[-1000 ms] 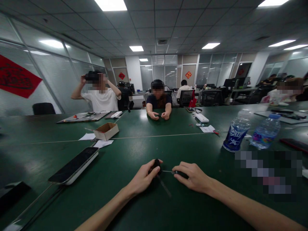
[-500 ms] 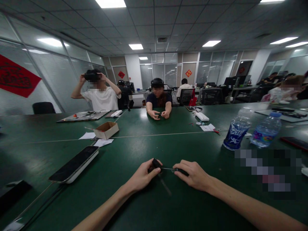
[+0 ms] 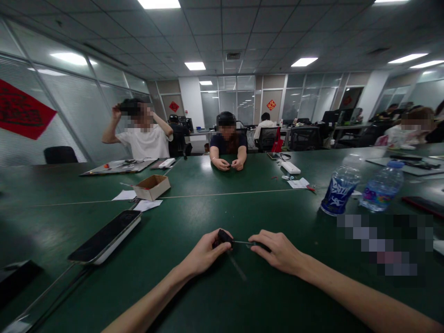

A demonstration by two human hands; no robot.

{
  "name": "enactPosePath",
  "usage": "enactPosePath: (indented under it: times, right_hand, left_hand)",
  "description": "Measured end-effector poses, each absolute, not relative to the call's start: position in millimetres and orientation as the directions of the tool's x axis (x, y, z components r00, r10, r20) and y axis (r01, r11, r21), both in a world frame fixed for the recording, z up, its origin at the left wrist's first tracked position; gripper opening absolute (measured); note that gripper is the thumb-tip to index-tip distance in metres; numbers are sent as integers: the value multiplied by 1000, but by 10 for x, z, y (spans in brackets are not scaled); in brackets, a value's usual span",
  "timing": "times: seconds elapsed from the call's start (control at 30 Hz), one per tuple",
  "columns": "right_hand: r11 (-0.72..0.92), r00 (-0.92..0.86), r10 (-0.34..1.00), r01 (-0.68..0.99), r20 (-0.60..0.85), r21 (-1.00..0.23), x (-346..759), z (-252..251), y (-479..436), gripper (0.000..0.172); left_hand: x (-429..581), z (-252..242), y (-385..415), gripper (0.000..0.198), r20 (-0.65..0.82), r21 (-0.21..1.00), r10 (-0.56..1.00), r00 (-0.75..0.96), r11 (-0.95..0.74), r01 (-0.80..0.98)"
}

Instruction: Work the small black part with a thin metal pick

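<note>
left hand (image 3: 204, 250): phone (image 3: 104, 237) well to left | right hand (image 3: 280, 252): water bottle (image 3: 340, 192) ahead, right

The person's left forearm (image 3: 145, 296) and right forearm (image 3: 367, 300) are bare and slender, narrowing to 2 long-fingered bare hands, the left hand (image 3: 204, 252) and the right hand (image 3: 277, 249).

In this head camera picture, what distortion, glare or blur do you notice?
Head view: wide-angle distortion bends the long dark green table; white rectangular ceiling lights leave pale glare on it; the left hand and right hand look sharp; a grey pixelated block hides the lower right.
</note>
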State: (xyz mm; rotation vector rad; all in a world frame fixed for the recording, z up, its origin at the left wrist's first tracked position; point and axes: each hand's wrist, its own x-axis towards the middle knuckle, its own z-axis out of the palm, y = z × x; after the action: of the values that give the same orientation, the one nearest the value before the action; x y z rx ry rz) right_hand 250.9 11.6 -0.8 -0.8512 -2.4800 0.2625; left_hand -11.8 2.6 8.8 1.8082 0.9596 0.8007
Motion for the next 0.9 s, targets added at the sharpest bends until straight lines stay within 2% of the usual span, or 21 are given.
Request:
enactPosePath:
  times: [0.33,0.9]
  right_hand:
    - [755,-693,638,480,335,-447,2507,43,105,26]
    - [750,-683,649,499,336,-434,2497,13,124,25]
  left_hand:
    - [-118,80,24,28,117,931,868,482,-265,250]
    - [-138,58,38,27,158,919,882,445,-296,260]
